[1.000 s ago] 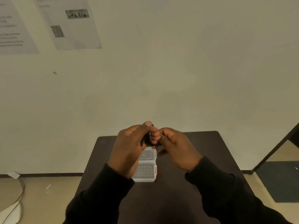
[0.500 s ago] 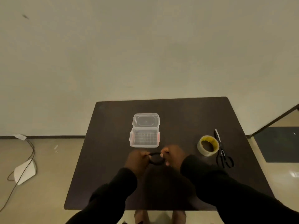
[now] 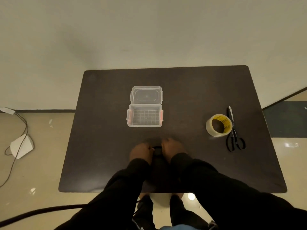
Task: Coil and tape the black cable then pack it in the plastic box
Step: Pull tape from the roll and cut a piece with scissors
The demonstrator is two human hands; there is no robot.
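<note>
A small coil of black cable [image 3: 157,149] sits between my two hands, low over the dark table [image 3: 103,146]. My left hand [image 3: 140,152] grips its left side and my right hand [image 3: 172,147] grips its right side; most of the coil is hidden by my fingers. The clear plastic box [image 3: 144,115] with orange latches stands open a short way beyond my hands, its lid [image 3: 146,95] folded back flat behind it. The box looks empty. A roll of clear tape [image 3: 219,125] with a yellow core lies to the right.
Black scissors [image 3: 234,136] lie just right of the tape roll, near the table's right edge. A white wall stands behind the table. On the floor to the left are a white device [image 3: 21,146] and its cords.
The view has tilted down from the wall to the table. My hands have dropped from chest height, in front of the box, to just above the table nearer me, still holding the coil.
</note>
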